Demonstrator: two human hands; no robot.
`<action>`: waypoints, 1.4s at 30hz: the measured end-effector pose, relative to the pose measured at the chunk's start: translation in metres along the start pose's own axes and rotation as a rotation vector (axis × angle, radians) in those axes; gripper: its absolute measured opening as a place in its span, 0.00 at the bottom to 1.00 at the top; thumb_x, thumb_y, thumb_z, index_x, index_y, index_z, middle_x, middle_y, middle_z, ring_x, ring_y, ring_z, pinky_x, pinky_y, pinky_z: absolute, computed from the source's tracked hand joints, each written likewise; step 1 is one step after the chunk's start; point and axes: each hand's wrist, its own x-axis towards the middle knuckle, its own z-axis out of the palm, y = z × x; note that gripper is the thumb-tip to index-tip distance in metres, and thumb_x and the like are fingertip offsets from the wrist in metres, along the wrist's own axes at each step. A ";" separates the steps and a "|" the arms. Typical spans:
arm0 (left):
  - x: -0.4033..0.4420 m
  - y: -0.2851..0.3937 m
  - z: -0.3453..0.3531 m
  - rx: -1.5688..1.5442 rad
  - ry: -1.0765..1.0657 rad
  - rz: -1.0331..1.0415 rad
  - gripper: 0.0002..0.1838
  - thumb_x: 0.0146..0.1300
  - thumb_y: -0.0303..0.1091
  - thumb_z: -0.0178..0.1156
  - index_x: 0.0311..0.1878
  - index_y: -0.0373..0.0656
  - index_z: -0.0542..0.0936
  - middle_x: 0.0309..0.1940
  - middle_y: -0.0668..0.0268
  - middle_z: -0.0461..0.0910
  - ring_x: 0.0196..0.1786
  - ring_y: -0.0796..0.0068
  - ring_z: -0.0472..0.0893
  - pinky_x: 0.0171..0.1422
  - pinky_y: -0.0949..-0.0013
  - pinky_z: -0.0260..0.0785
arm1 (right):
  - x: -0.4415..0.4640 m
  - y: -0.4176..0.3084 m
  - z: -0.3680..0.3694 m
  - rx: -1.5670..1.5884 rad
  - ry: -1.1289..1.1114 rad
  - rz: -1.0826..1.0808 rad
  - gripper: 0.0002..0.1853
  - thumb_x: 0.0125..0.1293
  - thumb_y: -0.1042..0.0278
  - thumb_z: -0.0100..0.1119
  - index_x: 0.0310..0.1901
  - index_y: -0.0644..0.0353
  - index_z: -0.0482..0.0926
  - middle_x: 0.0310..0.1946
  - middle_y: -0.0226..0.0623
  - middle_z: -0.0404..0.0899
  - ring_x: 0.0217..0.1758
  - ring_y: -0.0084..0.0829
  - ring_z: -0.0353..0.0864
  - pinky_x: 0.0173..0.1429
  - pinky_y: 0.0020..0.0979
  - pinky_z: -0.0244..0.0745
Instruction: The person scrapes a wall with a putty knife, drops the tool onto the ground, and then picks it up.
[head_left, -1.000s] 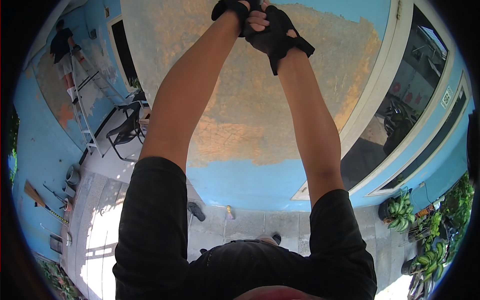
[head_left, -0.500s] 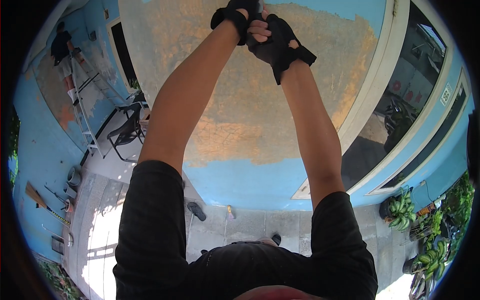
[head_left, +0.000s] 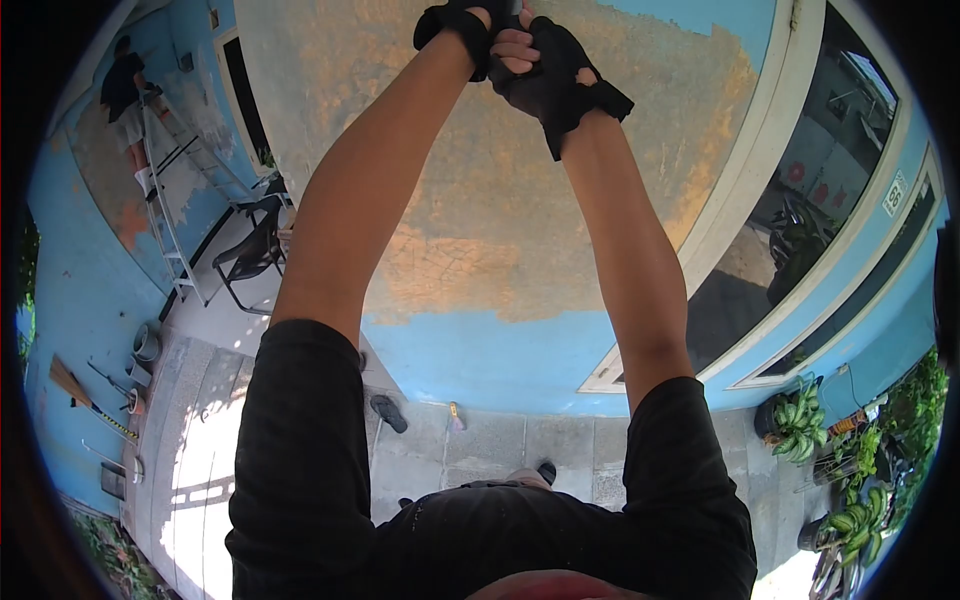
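Both hands, in black fingerless gloves, are raised together at the top edge of the view, against a wall (head_left: 580, 190) with its blue paint scraped back to grey and orange patches. My right hand (head_left: 540, 70) is closed, its bare fingers curled in toward the other hand. Right beside it, my left hand (head_left: 468, 20) is partly cut off by the frame edge, and its fingers are mostly hidden. A sliver of something grey shows between the hands at the very top; its kind cannot be made out.
At the far left a person (head_left: 125, 95) stands on a stepladder (head_left: 165, 200) facing another wall. A black folding chair (head_left: 252, 255) stands nearby. A sandal (head_left: 388, 413) and a small yellow-handled item (head_left: 456, 416) lie on the paving. Glass panes (head_left: 800, 190) and potted plants (head_left: 797, 425) are on the right.
Both hands sit slightly higher in the view, still together. The whole scene has shifted a little with my head. On the ladder, the other person's arm has moved slightly.
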 end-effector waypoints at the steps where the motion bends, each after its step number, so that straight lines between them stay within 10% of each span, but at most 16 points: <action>1: -0.014 0.019 0.004 -0.002 -0.004 0.014 0.21 0.68 0.54 0.47 0.28 0.48 0.76 0.15 0.61 0.73 0.14 0.65 0.71 0.19 0.63 0.65 | 0.010 -0.005 0.000 -0.010 -0.009 -0.006 0.05 0.78 0.60 0.40 0.45 0.42 0.68 0.22 0.26 0.64 0.17 0.19 0.62 0.19 0.20 0.59; 5: -0.046 0.041 0.007 0.065 0.099 -0.225 0.21 0.68 0.53 0.47 0.30 0.46 0.79 0.19 0.62 0.76 0.20 0.65 0.76 0.25 0.64 0.69 | 0.001 0.002 0.010 0.134 -0.013 0.052 0.05 0.78 0.59 0.41 0.46 0.42 0.69 0.22 0.26 0.64 0.17 0.19 0.62 0.20 0.20 0.59; 11: 0.015 0.004 -0.020 0.660 0.096 0.432 0.21 0.68 0.52 0.48 0.31 0.46 0.79 0.21 0.66 0.77 0.15 0.68 0.72 0.17 0.63 0.64 | 0.014 0.000 0.008 0.124 -0.008 0.026 0.05 0.78 0.60 0.40 0.45 0.44 0.68 0.23 0.27 0.64 0.17 0.18 0.62 0.19 0.20 0.59; 12: -0.027 0.027 -0.010 0.050 -0.046 -0.038 0.21 0.69 0.52 0.48 0.32 0.46 0.80 0.25 0.66 0.79 0.17 0.69 0.73 0.17 0.63 0.64 | 0.011 0.004 0.007 0.176 -0.007 0.027 0.05 0.78 0.61 0.40 0.45 0.44 0.69 0.23 0.27 0.64 0.17 0.17 0.61 0.19 0.20 0.59; 16: -0.043 0.027 0.001 -0.130 0.054 -0.136 0.21 0.69 0.54 0.50 0.36 0.45 0.79 0.20 0.64 0.76 0.14 0.67 0.72 0.16 0.64 0.64 | 0.004 -0.002 0.003 0.039 0.027 0.026 0.05 0.78 0.61 0.40 0.45 0.46 0.67 0.23 0.27 0.64 0.16 0.17 0.61 0.19 0.20 0.60; 19: 0.030 -0.005 -0.022 0.361 0.135 0.242 0.22 0.69 0.55 0.51 0.39 0.45 0.81 0.24 0.64 0.78 0.20 0.68 0.74 0.22 0.64 0.66 | 0.024 -0.003 0.000 0.070 -0.034 -0.013 0.06 0.78 0.62 0.40 0.43 0.49 0.66 0.23 0.27 0.64 0.17 0.18 0.61 0.19 0.21 0.59; 28: 0.013 0.003 -0.019 0.519 0.118 0.149 0.25 0.69 0.56 0.51 0.49 0.43 0.84 0.42 0.65 0.85 0.41 0.71 0.81 0.46 0.65 0.72 | 0.011 0.001 0.014 0.096 0.006 0.020 0.08 0.76 0.63 0.43 0.38 0.53 0.64 0.23 0.28 0.65 0.17 0.18 0.62 0.20 0.21 0.60; 30: 0.015 -0.004 -0.020 0.112 -0.002 0.126 0.26 0.69 0.55 0.51 0.50 0.41 0.83 0.42 0.65 0.85 0.44 0.70 0.81 0.49 0.64 0.72 | 0.007 0.003 0.013 0.089 -0.028 -0.009 0.07 0.76 0.63 0.43 0.38 0.54 0.64 0.23 0.28 0.65 0.17 0.18 0.62 0.20 0.21 0.60; 36: 0.037 -0.004 -0.019 0.596 0.131 0.486 0.24 0.70 0.53 0.51 0.43 0.40 0.82 0.40 0.64 0.85 0.42 0.67 0.82 0.42 0.65 0.72 | 0.014 -0.003 0.005 0.054 -0.041 -0.012 0.06 0.77 0.64 0.40 0.41 0.54 0.64 0.22 0.28 0.65 0.17 0.17 0.62 0.19 0.21 0.60; 39: 0.019 -0.004 -0.014 -0.070 0.016 -0.053 0.22 0.70 0.52 0.49 0.43 0.42 0.82 0.38 0.62 0.85 0.41 0.68 0.82 0.41 0.66 0.71 | 0.001 -0.002 0.019 0.092 -0.042 -0.024 0.06 0.77 0.66 0.39 0.40 0.55 0.64 0.22 0.28 0.65 0.16 0.17 0.61 0.19 0.21 0.60; 42: 0.022 0.005 -0.008 0.140 0.122 0.137 0.21 0.69 0.53 0.50 0.38 0.45 0.81 0.28 0.63 0.80 0.30 0.68 0.78 0.31 0.63 0.69 | 0.006 -0.006 0.010 0.018 0.060 -0.015 0.08 0.77 0.64 0.42 0.39 0.56 0.64 0.23 0.28 0.64 0.18 0.18 0.61 0.20 0.20 0.60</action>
